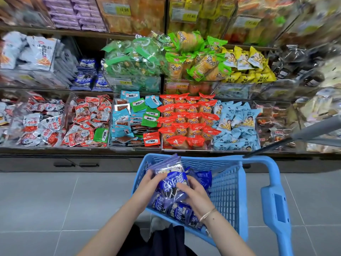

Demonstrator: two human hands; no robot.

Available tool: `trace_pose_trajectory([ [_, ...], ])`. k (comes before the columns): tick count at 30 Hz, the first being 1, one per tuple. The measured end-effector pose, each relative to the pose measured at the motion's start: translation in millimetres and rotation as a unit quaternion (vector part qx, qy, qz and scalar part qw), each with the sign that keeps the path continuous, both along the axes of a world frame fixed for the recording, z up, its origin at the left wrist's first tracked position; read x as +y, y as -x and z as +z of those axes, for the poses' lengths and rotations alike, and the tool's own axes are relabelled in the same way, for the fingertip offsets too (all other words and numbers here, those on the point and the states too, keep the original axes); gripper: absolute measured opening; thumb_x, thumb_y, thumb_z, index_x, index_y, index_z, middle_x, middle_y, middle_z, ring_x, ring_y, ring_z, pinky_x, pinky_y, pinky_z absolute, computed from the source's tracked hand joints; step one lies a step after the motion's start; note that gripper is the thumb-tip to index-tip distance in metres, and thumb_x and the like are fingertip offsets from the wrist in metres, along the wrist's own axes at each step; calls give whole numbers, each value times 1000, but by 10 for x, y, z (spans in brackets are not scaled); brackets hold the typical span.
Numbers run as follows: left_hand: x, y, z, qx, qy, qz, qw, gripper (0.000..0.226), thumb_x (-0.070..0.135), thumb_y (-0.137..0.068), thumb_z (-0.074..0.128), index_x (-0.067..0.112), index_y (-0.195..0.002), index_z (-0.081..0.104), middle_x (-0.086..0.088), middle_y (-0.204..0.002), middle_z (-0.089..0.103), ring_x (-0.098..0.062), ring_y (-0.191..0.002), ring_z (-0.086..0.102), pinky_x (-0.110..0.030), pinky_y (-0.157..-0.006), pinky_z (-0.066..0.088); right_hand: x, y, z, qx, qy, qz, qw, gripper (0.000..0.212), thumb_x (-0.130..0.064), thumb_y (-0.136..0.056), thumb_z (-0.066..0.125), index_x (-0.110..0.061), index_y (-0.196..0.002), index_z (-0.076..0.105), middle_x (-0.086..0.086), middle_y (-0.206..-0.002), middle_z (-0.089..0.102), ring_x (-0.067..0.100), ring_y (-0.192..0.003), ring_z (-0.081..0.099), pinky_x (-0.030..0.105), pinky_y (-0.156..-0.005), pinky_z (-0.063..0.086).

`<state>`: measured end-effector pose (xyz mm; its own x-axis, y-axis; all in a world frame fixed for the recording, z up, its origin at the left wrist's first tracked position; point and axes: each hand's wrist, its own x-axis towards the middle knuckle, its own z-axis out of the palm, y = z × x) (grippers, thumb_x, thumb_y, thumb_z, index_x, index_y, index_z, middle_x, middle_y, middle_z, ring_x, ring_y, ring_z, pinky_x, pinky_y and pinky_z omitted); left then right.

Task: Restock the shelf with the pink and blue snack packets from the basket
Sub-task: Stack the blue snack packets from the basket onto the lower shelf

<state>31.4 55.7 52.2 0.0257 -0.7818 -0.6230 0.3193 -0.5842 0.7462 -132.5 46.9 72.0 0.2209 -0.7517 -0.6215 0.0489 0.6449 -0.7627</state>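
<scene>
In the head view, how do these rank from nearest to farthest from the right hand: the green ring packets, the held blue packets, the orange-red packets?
1. blue packets, gripped by the right hand, over the basket.
2. orange-red packets, lowest shelf, straight ahead.
3. green ring packets, the shelf above, farther up.

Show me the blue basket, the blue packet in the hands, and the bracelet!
blue basket (227, 189), head view, on its mesh side wall.
blue packet (172, 180), head view, on its printed front.
bracelet (208, 214), head view, on the band across the right wrist.
</scene>
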Motion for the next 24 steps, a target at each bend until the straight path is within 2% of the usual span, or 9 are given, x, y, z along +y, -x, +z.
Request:
trace_pose_trajectory([
  [2, 20, -107, -14, -122, 28, -6, 992, 58, 39, -76, 76, 21, -123, 46, -4, -120, 59, -7, -97, 62, -14, -71, 46, -105, 134, 15, 145, 109, 140, 973, 34, -15, -79, 72, -21, -108, 57, -1, -110, 64, 13, -97, 62, 33, -93, 48],
  [4, 37, -228, -26, -259, 89, -64, 960, 93, 44, -64, 84, 21, -138, 32, 2, -131, 45, -9, -119, 45, -21, -94, 39, -244, 235, 28, 278, 210, 309, 885, 42, -24, -75, 74, -29, -110, 52, -10, -107, 55, 4, -93, 57, 23, -87, 46],
  [6, 73, -255, -27, -324, 133, -203, 914, 119, 54, -53, 84, 21, -148, 22, 6, -143, 32, -9, -134, 29, -31, -110, 29, -342, 233, 30, 357, 293, 441, 770, 47, -26, -73, 70, -27, -117, 52, -8, -109, 51, 10, -96, 55, 25, -85, 46],
  [8, 89, -174, -18, -349, 131, -345, 862, 129, 62, -47, 80, 22, -151, 14, 6, -150, 28, -10, -138, 25, -32, -114, 27, -390, 141, 34, 369, 332, 490, 717, 60, -25, -71, 68, -26, -127, 46, -6, -115, 52, 12, -100, 53, 28, -84, 46],
  [12, 99, -66, -117, -403, 82, -409, 815, 117, 55, -53, 76, 20, -148, 18, 3, -133, 54, -15, -116, 54, -25, -92, 45, -442, -42, 27, 289, 284, 451, 795, 92, -33, -66, 75, -43, -139, 19, -14, -102, 51, 2, -73, 55, 18, -63, 46],
  [16, 165, -270, -239, -335, 27, -351, 874, 70, 40, -57, 83, 24, -117, 51, 7, -109, 67, -9, -93, 62, -27, -86, 50, -436, -121, -115, 191, 204, 381, 882, 78, -37, -72, 76, -44, -134, 28, -22, -109, 50, -9, -96, 52, 4, -72, 40],
  [18, 225, -467, -317, -282, -17, -298, 912, 63, 32, -55, 86, 22, -109, 57, 9, -98, 70, -8, -89, 67, -28, -88, 52, -478, -163, -275, 172, 159, 324, 917, 59, -37, -82, 67, -35, -133, 36, -16, -110, 54, -5, -97, 54, 4, -72, 42],
  [21, 293, -824, -436, -242, -98, -211, 942, 65, 30, -49, 88, 12, -105, 59, 4, -91, 73, -11, -82, 69, -27, -83, 53, -605, -227, -679, 228, 98, 286, 926, 43, -33, -89, 60, -20, -127, 47, -7, -108, 60, 9, -98, 57, 9, -76, 44],
  [24, 324, -1212, -507, -207, -136, -104, 963, 67, 30, -41, 86, 9, -101, 64, 1, -84, 76, -15, -81, 70, -23, -73, 53, -696, -343, -1195, 290, 22, 285, 914, 48, -23, -89, 62, -9, -132, 46, 7, -113, 62, 18, -107, 56, 25, -93, 41],
])
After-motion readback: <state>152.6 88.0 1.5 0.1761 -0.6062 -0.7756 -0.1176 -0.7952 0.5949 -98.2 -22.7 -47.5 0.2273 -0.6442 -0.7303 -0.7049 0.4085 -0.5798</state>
